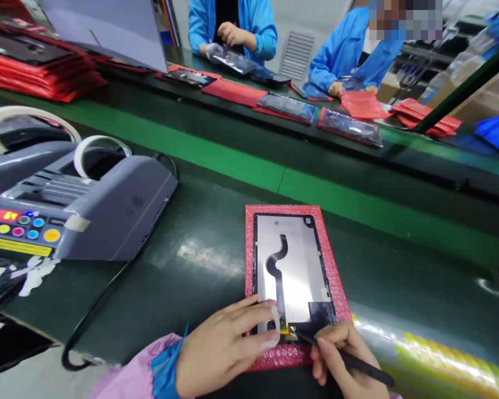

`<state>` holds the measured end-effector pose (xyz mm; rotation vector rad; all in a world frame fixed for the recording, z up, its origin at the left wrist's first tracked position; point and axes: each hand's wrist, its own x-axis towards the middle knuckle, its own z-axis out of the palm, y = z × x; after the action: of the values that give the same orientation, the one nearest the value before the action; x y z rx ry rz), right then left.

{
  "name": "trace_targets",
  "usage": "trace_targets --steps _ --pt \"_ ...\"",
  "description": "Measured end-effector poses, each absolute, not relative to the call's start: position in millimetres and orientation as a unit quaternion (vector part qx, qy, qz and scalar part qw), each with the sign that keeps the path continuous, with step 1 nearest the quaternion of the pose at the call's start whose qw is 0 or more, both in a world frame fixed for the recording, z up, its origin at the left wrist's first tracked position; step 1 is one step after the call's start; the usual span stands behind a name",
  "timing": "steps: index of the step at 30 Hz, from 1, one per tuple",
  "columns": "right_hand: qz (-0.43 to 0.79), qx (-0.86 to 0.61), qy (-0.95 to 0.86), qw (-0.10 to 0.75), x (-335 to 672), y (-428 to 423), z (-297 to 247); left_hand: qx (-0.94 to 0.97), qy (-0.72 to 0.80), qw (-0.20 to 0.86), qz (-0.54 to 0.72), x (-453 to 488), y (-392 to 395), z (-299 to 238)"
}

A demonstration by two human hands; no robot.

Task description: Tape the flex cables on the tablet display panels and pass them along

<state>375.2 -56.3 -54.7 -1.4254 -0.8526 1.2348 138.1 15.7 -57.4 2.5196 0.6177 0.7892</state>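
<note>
Counter (203,221): two tape dispensers (125,208), nine o'clock; one display panel (301,266) at five, under my spread left hand (222,343); right hand (343,336) clamps one pen-like tool (363,366).

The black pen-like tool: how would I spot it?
On the dark green bench, find the pink bubbled sheet under a silver rectangular panel. At its near end, the right hand holds the slim black tool: straight, unlike the flat, curving black ribbon cable.
</note>
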Motion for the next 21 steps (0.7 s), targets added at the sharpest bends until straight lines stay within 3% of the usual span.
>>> trace_targets --steps 7,21 --pt "0.528 -0.531 -0.455 0.482 385.9 -57.3 -69.9 0.9 0.231 0.23 0.291 138.4 15.8 -57.6" --pt "0.486 -0.599 -0.396 0.499 363.2 -57.5 -54.2 0.889 0.239 0.283 0.27 136.9 15.2 -58.7"
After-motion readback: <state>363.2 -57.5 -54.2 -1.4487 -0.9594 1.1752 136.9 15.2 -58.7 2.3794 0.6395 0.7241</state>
